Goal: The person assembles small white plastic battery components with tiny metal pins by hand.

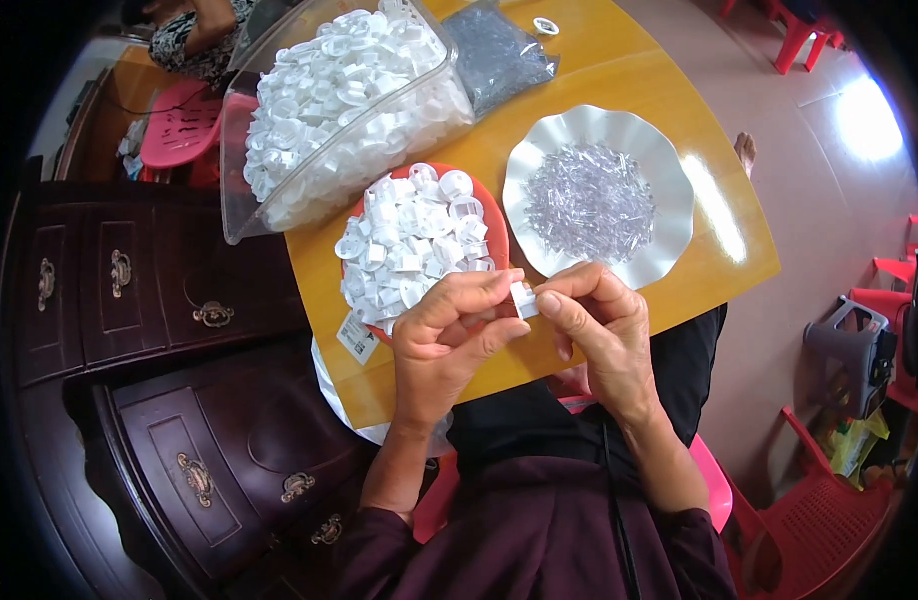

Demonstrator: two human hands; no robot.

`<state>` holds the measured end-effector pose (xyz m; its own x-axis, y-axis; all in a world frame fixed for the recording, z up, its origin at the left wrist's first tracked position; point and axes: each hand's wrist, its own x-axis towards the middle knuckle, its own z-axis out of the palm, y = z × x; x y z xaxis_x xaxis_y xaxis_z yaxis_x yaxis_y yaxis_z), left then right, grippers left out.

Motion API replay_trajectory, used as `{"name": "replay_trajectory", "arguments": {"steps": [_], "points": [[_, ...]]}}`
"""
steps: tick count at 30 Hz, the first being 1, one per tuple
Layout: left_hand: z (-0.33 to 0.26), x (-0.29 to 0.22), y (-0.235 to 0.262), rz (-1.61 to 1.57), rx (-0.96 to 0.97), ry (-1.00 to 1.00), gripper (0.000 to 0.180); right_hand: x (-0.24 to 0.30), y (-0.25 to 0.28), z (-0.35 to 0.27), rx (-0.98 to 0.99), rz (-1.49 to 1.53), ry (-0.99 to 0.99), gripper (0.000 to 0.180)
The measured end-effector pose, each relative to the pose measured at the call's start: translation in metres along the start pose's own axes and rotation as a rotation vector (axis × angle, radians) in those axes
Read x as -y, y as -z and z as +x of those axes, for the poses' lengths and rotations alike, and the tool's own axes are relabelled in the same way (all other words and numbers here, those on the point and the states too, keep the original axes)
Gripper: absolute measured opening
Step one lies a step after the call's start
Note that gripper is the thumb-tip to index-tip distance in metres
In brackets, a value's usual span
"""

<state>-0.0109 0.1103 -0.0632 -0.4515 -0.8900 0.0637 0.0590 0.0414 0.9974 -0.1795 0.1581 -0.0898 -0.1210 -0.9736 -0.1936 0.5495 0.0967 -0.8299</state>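
A small white plastic part (522, 300) is held between the thumb and fingers of my left hand (447, 325), over the table's near edge. My right hand (604, 325) is closed in a pinch against the part's right side. Anything between those right fingertips is too small to make out. Just beyond my left hand stands an orange-red bowl (498, 225) heaped with similar white plastic parts (419, 235). Past my right hand lies a white plate with a wavy rim (679, 215), holding a pile of thin clear plastic pins (594, 205).
A large clear bin (254, 225) full of white parts stands far left on the yellow table (724, 285). Beside it are a bag of clear pieces (499, 60) and a small round item (546, 26). Dark drawers (179, 440) stand left; a red chair (819, 520) is right.
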Motion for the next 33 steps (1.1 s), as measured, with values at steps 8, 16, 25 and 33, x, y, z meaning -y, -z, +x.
{"name": "replay_trajectory", "arguments": {"steps": [8, 16, 25, 33], "points": [[0.001, 0.004, -0.002, -0.016, 0.005, -0.036, 0.032, 0.0, -0.007, -0.004, -0.042, -0.086, 0.098, 0.008], [0.045, -0.017, 0.025, 0.247, 0.013, -0.352, 0.034, 0.024, 0.0, 0.016, -0.079, -0.577, 0.229, 0.015], [0.126, -0.071, 0.136, 0.914, -0.411, -0.738, 0.031, 0.021, 0.015, 0.052, -0.24, -1.284, 0.526, 0.019], [0.07, -0.042, 0.067, 1.054, -0.354, -0.725, 0.019, 0.02, 0.016, 0.067, -0.248, -1.354, 0.453, 0.022]]}}
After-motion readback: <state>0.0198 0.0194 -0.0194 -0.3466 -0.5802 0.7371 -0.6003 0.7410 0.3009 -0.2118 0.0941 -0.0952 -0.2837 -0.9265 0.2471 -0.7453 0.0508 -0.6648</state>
